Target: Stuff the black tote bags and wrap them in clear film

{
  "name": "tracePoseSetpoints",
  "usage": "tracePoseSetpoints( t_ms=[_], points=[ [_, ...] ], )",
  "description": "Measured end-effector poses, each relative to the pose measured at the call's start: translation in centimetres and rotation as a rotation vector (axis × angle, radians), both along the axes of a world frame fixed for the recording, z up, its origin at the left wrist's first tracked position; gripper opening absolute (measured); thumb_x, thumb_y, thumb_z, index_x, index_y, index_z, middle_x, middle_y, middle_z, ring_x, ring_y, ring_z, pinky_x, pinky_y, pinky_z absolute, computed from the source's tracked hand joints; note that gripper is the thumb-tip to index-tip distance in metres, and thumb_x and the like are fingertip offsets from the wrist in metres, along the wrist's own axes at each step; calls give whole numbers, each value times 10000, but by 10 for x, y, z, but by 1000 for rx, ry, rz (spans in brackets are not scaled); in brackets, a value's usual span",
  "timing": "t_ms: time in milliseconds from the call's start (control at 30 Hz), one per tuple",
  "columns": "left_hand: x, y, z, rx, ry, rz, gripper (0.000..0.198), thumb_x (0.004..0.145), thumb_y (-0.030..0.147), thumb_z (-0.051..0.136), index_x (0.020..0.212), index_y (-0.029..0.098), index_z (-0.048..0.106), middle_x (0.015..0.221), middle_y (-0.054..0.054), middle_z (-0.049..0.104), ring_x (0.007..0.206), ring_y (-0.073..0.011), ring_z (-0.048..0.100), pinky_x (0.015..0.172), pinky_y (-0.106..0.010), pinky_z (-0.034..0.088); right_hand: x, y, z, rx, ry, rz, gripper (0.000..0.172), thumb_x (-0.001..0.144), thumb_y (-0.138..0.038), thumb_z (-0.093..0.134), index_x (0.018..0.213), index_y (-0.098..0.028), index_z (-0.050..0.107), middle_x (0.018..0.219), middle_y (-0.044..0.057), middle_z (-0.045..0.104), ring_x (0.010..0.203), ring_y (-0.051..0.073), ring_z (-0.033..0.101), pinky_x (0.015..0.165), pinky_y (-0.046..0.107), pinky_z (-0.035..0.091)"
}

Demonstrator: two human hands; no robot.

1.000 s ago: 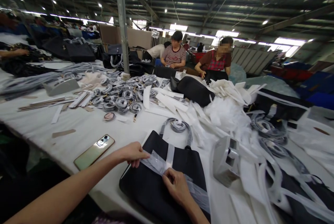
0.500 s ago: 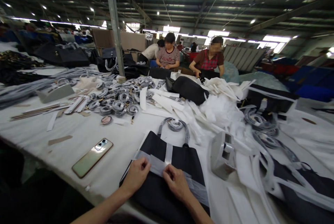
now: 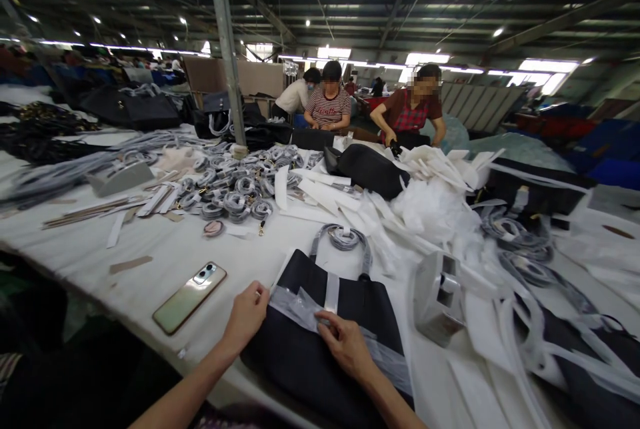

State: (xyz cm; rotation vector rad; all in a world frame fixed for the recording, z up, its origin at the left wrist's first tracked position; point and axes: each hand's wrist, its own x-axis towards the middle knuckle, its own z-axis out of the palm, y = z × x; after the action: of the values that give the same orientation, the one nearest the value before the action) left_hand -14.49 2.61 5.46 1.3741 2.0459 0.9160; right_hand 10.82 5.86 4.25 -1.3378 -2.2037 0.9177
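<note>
A black handbag (image 3: 310,375) lies flat in front of me, its wrapped handles (image 3: 369,257) pointing away. Across its front runs a translucent plastic strip (image 3: 295,309), crumpled up near the middle. My left hand (image 3: 248,315) is at the bag's left edge, fingers curled in a pinch at the strip's end. Over the bag's middle, my right hand (image 3: 347,347) pinches the strip's lower edge between thumb and finger. A short pale band (image 3: 331,290) runs down from the bag's top edge. Between the handles sits a coiled wrapped strap (image 3: 344,237).
A phone (image 3: 190,299) lies left of the bag, and a grey tape dispenser (image 3: 437,299) stands right of it. Beyond are several coiled straps (image 3: 235,203), white padding strips (image 3: 320,195) and crumpled white wrapping (image 3: 430,205). Co-workers (image 3: 327,105) are across the table.
My left hand has moved left, from on the bag to its left edge. The strip between my hands has bunched up. My right hand stays on the strip.
</note>
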Motion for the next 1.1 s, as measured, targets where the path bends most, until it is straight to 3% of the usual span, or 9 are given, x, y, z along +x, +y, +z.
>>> tracePoseSetpoints(
  t_ms=[167, 367, 467, 633, 767, 933, 1100],
  points=[
    [-8, 7, 7, -28, -18, -11, 380, 876, 541, 379, 867, 201, 548, 567, 36, 563, 566, -157, 568, 583, -255, 374, 0, -1, 1, 13, -27, 3, 344, 860, -389, 482, 1085, -233, 691, 602, -6, 597, 552, 152, 527, 552, 242, 351],
    [-4, 34, 26, -102, 71, -295, 377, 734, 480, 608, 996, 208, 619, 679, 31, 556, 669, -162, 558, 633, -255, 380, -1, -2, 3, 18, -31, 6, 339, 873, -380, 471, 1092, -238, 687, 612, -7, 602, 550, 149, 525, 569, 247, 357],
    [-2, 44, 33, -104, 81, -404, 300, 655, 386, 680, 906, 222, 671, 749, 14, 567, 736, -167, 557, 662, -252, 383, -1, -2, 4, 23, -29, 3, 333, 869, -371, 477, 1089, -239, 689, 602, -12, 597, 535, 148, 519, 570, 252, 354],
    [1, 52, 46, -114, 89, -515, 70, 656, 255, 620, 667, 188, 637, 702, 2, 586, 726, -160, 558, 647, -241, 377, -1, -3, 3, 26, -13, 5, 335, 870, -374, 479, 1081, -225, 692, 596, -10, 594, 535, 152, 524, 568, 255, 356],
    [1, 51, 56, -111, 87, -543, 115, 723, 276, 544, 695, 187, 609, 678, 8, 605, 681, -150, 555, 612, -235, 372, 1, -3, 2, 25, 7, 1, 338, 872, -366, 477, 1093, -221, 686, 606, -6, 602, 551, 155, 532, 565, 252, 359],
    [-3, 56, 62, -109, 109, -524, 294, 842, 331, 396, 947, 183, 628, 771, -7, 650, 721, -151, 578, 653, -242, 395, 1, -3, 3, 31, 10, -5, 345, 867, -380, 477, 1086, -224, 693, 613, -3, 615, 550, 153, 534, 570, 253, 372],
    [12, 75, 58, -188, 170, -629, 334, 750, 495, 559, 680, 188, 670, 650, -14, 641, 653, -176, 582, 590, -256, 370, 0, -5, 8, 29, 10, -4, 351, 857, -386, 479, 1071, -213, 697, 602, 0, 609, 545, 156, 531, 569, 256, 380]
  ],
)
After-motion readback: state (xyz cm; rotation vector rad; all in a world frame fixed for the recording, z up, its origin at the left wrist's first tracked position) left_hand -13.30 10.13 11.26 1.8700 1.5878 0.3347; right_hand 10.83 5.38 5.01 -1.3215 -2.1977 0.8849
